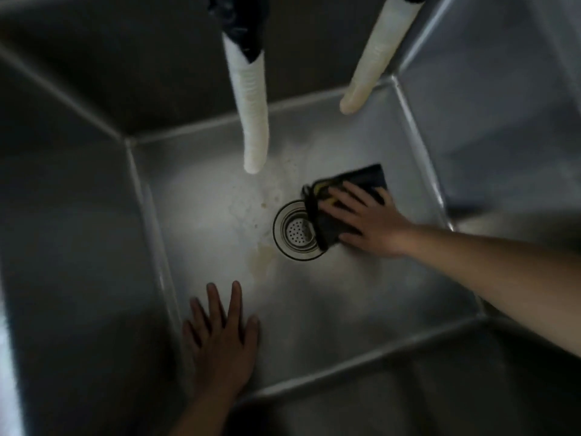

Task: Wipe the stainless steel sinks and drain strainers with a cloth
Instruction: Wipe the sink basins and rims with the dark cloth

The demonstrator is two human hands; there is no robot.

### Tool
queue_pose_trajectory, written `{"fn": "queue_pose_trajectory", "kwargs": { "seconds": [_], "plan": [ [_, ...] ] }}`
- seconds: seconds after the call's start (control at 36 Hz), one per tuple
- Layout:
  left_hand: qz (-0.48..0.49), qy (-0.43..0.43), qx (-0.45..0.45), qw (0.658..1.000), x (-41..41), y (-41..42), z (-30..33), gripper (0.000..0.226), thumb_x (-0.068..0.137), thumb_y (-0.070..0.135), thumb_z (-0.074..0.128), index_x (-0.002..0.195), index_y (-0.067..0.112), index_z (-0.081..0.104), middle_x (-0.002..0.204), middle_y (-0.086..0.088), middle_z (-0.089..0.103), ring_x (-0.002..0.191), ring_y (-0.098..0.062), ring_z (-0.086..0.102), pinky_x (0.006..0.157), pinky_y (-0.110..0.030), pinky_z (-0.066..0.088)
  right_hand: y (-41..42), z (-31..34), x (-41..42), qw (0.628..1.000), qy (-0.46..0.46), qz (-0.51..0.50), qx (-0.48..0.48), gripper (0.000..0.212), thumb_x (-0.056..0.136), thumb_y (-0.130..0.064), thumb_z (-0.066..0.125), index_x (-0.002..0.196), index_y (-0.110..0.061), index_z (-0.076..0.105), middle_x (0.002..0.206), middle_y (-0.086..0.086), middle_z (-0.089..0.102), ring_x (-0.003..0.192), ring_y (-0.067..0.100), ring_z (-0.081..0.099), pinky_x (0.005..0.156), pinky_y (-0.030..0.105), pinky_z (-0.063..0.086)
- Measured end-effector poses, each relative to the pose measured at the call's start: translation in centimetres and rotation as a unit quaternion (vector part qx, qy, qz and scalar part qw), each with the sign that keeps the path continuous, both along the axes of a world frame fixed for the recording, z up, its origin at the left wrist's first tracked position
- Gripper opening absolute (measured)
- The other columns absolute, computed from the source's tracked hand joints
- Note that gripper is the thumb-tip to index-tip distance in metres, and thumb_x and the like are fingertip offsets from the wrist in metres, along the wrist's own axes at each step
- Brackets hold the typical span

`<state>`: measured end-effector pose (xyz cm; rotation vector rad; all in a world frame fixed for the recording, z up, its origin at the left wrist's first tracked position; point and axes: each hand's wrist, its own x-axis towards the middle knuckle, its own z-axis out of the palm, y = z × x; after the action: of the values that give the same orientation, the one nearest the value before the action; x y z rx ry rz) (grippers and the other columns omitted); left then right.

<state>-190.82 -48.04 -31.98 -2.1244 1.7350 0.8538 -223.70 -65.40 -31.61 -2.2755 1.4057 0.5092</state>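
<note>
Now we're looking straight down into a deep stainless steel sink (195, 215), and both hands are at work inside the basin. Over on the right, the right hand (367, 221) lies flat on a dark cloth (342, 199), fingers straight and spread apart, palm pressing the fabric against the sink floor. That cloth is dark blue or black with a flash of yellow showing between the fingers (a trim or a second layer, hard to say through the blur), and its left edge overlaps the right rim of the drain strainer (295, 231). The strainer itself sits in the middle of the floor, a round perforated basket inside a metal ring, mostly uncovered.

Down at the near left corner, the left hand (220, 341) is planted on the sink bottom, fingers straight and fanned apart, holding nothing, well apart from the cloth.

Brownish stains (261, 262) mark the steel just left of the drain, with paler spotting running up toward the back wall. Two white ribbed hoses hang down from above: the left hose (251, 99), wrapped in black plastic (242, 23) near its top, ends above the floor behind the drain; the right hose (371, 61) slants toward the far right corner.
</note>
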Motion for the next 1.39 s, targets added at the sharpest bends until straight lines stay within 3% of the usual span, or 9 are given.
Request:
{"fn": "queue_pose_trajectory", "kwargs": {
  "seconds": [0.14,0.28,0.44,0.58,0.75,0.86,1.0,1.22,1.39],
  "plan": [
    [0.014,0.025,-0.009,1.0,0.1,0.0,-0.3,0.069,0.095,0.065,0.023,0.146,0.054,-0.022,0.154,0.013,-0.041,0.138,-0.02,-0.046,0.117,-0.05,-0.018,4.6,0.4,-2.3,1.0,0.01,0.015,-0.002,0.065,0.088,-0.072,0.006,0.144,-0.059,-0.023,0.163,-0.019,-0.016,0.144,0.001,-0.025,0.111,0.043,0.003],
    [0.013,0.031,-0.019,0.999,-0.1,0.2,-0.3,0.068,0.095,0.064,0.022,0.146,0.054,-0.023,0.155,0.012,-0.041,0.14,-0.021,-0.043,0.115,-0.052,-0.019,2.7,-0.9,-3.4,0.953,0.045,-0.299,-0.007,0.067,0.084,-0.078,0.012,0.138,-0.066,-0.025,0.162,-0.024,-0.018,0.15,0.006,-0.014,0.115,0.06,0.006],
    [0.023,0.043,-0.012,0.999,-0.1,0.1,-0.1,0.072,0.096,0.059,0.025,0.142,0.055,-0.03,0.149,0.013,-0.048,0.136,-0.022,-0.048,0.114,-0.051,-0.025,-10.4,-1.5,2.9,0.838,0.023,-0.543,-0.043,0.075,0.096,-0.063,0.022,0.158,-0.035,-0.008,0.168,0.001,-0.01,0.152,0.035,-0.009,0.118,0.062,-0.003],
    [0.026,0.051,-0.013,0.998,-0.3,-0.2,-0.2,0.074,0.097,0.055,0.027,0.142,0.054,-0.031,0.149,0.009,-0.049,0.135,-0.025,-0.049,0.106,-0.047,-0.036,-15.6,-0.3,10.1,0.902,-0.01,-0.43,-0.036,0.073,0.101,-0.05,0.03,0.159,-0.024,-0.005,0.167,0.008,-0.009,0.152,0.038,-0.01,0.117,0.06,-0.004],
    [0.033,0.055,0.01,0.998,-0.5,-0.6,0.1,0.072,0.097,0.054,0.025,0.143,0.052,-0.03,0.15,0.006,-0.048,0.136,-0.029,-0.047,0.112,-0.054,-0.027,-9.3,-0.7,15.5,0.981,-0.017,-0.181,-0.062,0.067,0.099,-0.055,0.028,0.158,-0.041,0.0,0.168,-0.002,-0.003,0.154,0.026,-0.008,0.114,0.065,-0.001],
    [0.035,0.061,0.018,0.997,-0.5,-0.6,0.6,0.072,0.097,0.056,0.025,0.144,0.051,-0.029,0.151,0.006,-0.046,0.137,-0.029,-0.046,0.113,-0.056,-0.023,-3.2,-0.9,13.3,0.998,-0.024,-0.043,-0.044,0.067,0.094,-0.063,0.024,0.155,-0.046,0.003,0.168,-0.005,0.003,0.154,0.023,-0.002,0.112,0.064,0.008],
    [0.038,0.07,0.013,0.997,-0.6,-0.6,1.1,0.071,0.097,0.055,0.025,0.147,0.049,-0.026,0.153,0.004,-0.044,0.138,-0.03,-0.044,0.114,-0.058,-0.021,0.9,-0.2,9.4,0.999,-0.01,-0.031,-0.024,0.065,0.092,-0.067,0.024,0.152,-0.055,0.001,0.167,-0.009,0.003,0.153,0.017,-0.002,0.112,0.059,0.009],
    [0.045,0.062,-0.019,0.997,-0.9,-0.3,0.3,0.07,0.097,0.058,0.024,0.146,0.051,-0.025,0.154,0.004,-0.043,0.139,-0.03,-0.042,0.114,-0.058,-0.02,-10.3,-0.7,15.5,0.957,-0.066,-0.277,-0.051,0.068,0.089,-0.069,0.029,0.151,-0.055,0.005,0.167,-0.01,-0.001,0.154,0.022,-0.006,0.114,0.065,-0.001],
    [0.047,0.062,-0.012,0.997,-0.9,-0.5,0.9,0.07,0.098,0.058,0.029,0.149,0.052,-0.019,0.157,0.005,-0.038,0.142,-0.03,-0.038,0.116,-0.057,-0.017,-9.0,-1.0,24.4,0.991,-0.063,-0.109,-0.047,0.066,0.095,-0.058,0.035,0.155,-0.048,0.009,0.168,-0.004,-0.001,0.154,0.025,-0.009,0.114,0.064,-0.002]
  ]
}}
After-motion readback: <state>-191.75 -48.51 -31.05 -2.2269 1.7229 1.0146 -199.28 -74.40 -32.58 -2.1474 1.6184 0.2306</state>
